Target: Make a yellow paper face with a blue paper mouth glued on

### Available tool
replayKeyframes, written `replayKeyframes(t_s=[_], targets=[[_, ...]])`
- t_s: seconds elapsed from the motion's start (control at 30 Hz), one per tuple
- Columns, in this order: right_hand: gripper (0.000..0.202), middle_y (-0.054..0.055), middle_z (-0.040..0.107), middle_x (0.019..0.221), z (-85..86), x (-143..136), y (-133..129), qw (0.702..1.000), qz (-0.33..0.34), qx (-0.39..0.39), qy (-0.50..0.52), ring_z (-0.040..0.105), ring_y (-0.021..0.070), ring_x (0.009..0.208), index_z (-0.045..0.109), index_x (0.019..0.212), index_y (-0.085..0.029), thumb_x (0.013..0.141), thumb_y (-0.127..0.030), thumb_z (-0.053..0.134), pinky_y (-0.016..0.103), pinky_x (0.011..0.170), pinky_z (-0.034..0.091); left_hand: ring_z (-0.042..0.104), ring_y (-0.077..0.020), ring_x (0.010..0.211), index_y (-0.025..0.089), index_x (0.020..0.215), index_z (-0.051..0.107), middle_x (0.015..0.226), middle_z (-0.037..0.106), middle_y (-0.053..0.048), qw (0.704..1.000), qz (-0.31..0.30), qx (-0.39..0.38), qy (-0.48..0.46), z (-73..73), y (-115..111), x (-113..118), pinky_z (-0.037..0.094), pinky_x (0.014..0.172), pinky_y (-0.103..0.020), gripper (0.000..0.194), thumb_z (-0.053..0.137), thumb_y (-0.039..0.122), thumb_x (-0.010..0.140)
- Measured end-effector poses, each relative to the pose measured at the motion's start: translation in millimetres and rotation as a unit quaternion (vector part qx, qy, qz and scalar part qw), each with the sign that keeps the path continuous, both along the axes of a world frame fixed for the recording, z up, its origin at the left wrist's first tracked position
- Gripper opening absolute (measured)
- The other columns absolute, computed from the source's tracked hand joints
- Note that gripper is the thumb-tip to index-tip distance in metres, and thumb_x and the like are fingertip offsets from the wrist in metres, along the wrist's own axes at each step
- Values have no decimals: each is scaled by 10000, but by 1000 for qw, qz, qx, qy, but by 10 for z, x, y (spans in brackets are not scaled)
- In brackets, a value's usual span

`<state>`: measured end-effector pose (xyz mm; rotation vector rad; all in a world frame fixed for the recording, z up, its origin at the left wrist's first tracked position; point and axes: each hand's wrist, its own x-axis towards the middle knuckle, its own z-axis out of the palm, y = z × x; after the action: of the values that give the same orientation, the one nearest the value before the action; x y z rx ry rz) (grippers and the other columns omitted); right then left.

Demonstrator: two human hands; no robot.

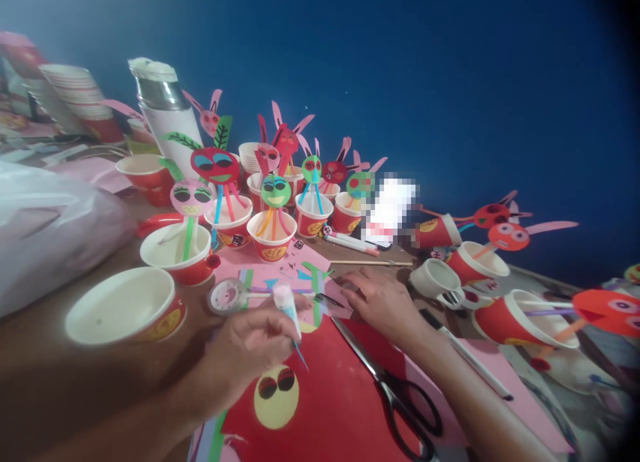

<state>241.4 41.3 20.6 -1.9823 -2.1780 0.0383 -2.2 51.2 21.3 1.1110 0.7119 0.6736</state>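
Observation:
My left hand [250,339] is closed, a small white tube [286,305] with a faint label between its fingers. A thin blue sliver [301,357] points down from the fingertips; whether it belongs to the tube I cannot tell. Below lies a pale yellow paper oval [277,397] with two dark eyes, on a red paper sheet [330,389]. My right hand [383,302] rests palm down with fingers spread, near a slim dark tool [329,301]. Black-handled scissors [387,382] lie partly open on the red sheet, below the right hand.
Several red and white paper cups [273,239] hold paper faces on straws. A tape roll [227,295] lies left, a white mug [436,280] and marker [475,362] right. Behind stand a flask [170,115], a blurred phone [390,209] and a blue wall [400,82].

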Motion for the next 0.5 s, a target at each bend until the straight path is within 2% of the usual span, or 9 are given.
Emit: replayKeyframes(t_s=[0.07, 0.13, 0.2, 0.27, 0.33, 0.4, 0.5], targets=[[209, 92, 672, 940, -27, -3, 7, 1000, 8, 2, -10, 609, 270, 875, 671, 993, -213, 875, -275, 510, 376, 781, 395, 499, -120, 707, 217, 699, 659, 746, 569, -6, 999, 25, -24, -36, -12, 19, -5, 424, 726, -237, 142, 724, 342, 695], [218, 87, 667, 983, 18, -47, -22, 1000, 15, 18, 5, 590, 265, 937, 666, 1000, -218, 892, -290, 491, 390, 848, 368, 485, -105, 687, 217, 708, 661, 716, 561, 5, 997, 35, -31, -62, -7, 22, 0, 411, 709, -215, 133, 724, 334, 706], [220, 61, 667, 981, 101, -144, -83, 995, 20, 32, 87, 582, 229, 949, 653, 990, -225, 909, -313, 468, 360, 869, 362, 473, -95, 661, 218, 721, 665, 683, 553, 12, 994, 39, -38, -91, 14, 14, 18, 405, 684, -202, 136, 717, 343, 718], [219, 21, 662, 946, 181, -279, -169, 966, 29, -24, 258, 592, 178, 883, 618, 1025, -250, 904, -366, 478, 289, 784, 407, 473, -91, 650, 219, 725, 668, 692, 561, 12, 991, 43, -45, -118, 45, -4, 46, 407, 663, -197, 135, 708, 349, 728], [230, -6, 651, 898, 227, -423, -257, 908, 46, -110, 402, 589, 154, 811, 597, 987, -248, 849, -427, 551, 250, 712, 431, 505, -100, 698, 218, 715, 672, 797, 600, 0, 988, 49, -50, -136, 77, -31, 78, 420, 677, -201, 126, 708, 338, 729], [231, -19, 629, 852, 232, -545, -328, 864, 59, -134, 481, 569, 142, 789, 577, 896, -223, 798, -427, 622, 236, 711, 429, 541, -122, 781, 215, 703, 676, 924, 619, -10, 986, 52, -57, -146, 103, -68, 103, 434, 716, -215, 123, 708, 330, 727], [236, -30, 600, 798, 194, -656, -387, 843, 47, -139, 517, 539, 128, 756, 553, 813, -202, 751, -385, 689, 225, 700, 410, 571, -151, 843, 222, 703, 681, 906, 638, -12, 985, 43, -65, -151, 116, -121, 120, 443, 758, -240, 102, 696, 315, 741]])
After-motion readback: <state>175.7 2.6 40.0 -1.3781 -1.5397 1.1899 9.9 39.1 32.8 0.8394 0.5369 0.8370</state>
